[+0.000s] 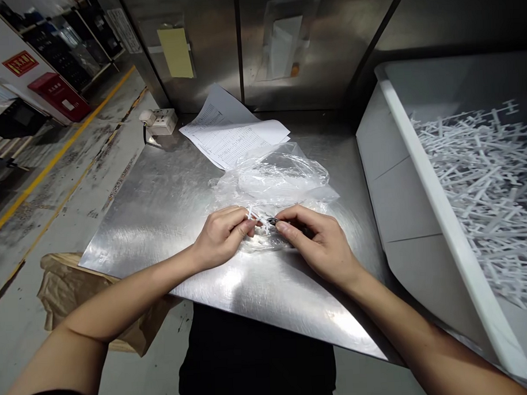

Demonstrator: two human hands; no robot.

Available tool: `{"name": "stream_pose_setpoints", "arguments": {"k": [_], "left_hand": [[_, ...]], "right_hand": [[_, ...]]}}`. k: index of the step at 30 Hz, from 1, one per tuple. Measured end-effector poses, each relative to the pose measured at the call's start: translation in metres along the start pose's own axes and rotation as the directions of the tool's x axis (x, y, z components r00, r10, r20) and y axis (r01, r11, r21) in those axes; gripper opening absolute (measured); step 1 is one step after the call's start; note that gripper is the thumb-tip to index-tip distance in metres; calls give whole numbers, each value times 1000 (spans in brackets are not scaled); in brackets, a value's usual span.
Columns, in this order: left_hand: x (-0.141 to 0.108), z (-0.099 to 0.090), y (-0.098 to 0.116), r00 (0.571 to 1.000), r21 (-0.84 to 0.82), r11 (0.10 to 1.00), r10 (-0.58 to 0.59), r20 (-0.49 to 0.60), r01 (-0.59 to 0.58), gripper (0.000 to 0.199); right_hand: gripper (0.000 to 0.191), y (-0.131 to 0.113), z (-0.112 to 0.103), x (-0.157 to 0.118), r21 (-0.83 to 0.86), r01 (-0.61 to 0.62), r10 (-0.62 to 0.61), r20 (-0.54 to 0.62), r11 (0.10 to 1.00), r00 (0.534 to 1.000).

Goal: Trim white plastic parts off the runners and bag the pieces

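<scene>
My left hand pinches a small white plastic piece between thumb and fingers, above a crumpled clear plastic bag. Just to its right, my right hand grips a small dark metal tool, whose tip reaches the white piece. The fingertips of the two hands are a short gap apart. Most of the tool is hidden by the right fingers. The bag lies on a metal table, partly under both hands.
Printed papers lie behind the bag. A large grey bin full of white plastic pieces stands at the right. A power socket sits at the back left corner; brown paper is below the table's left edge.
</scene>
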State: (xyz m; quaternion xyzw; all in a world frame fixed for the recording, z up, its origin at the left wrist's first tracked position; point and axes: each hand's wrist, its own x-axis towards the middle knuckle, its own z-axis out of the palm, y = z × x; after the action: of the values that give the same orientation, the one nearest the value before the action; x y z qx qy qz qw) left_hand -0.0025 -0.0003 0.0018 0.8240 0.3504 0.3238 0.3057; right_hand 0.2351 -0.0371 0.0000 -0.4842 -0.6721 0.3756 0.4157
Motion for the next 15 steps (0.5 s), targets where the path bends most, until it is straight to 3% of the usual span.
{"name": "stream_pose_setpoints", "arguments": {"k": [8, 15], "left_hand": [[1, -2, 0, 997, -43, 998, -41, 58, 44, 34], [1, -4, -4, 997, -8, 1000, 28, 75, -28, 34]], "right_hand": [[13, -3, -1, -1, -84, 22, -21, 12, 996, 1000], [13, -4, -6, 0, -117, 51, -46, 41, 992, 998]]}}
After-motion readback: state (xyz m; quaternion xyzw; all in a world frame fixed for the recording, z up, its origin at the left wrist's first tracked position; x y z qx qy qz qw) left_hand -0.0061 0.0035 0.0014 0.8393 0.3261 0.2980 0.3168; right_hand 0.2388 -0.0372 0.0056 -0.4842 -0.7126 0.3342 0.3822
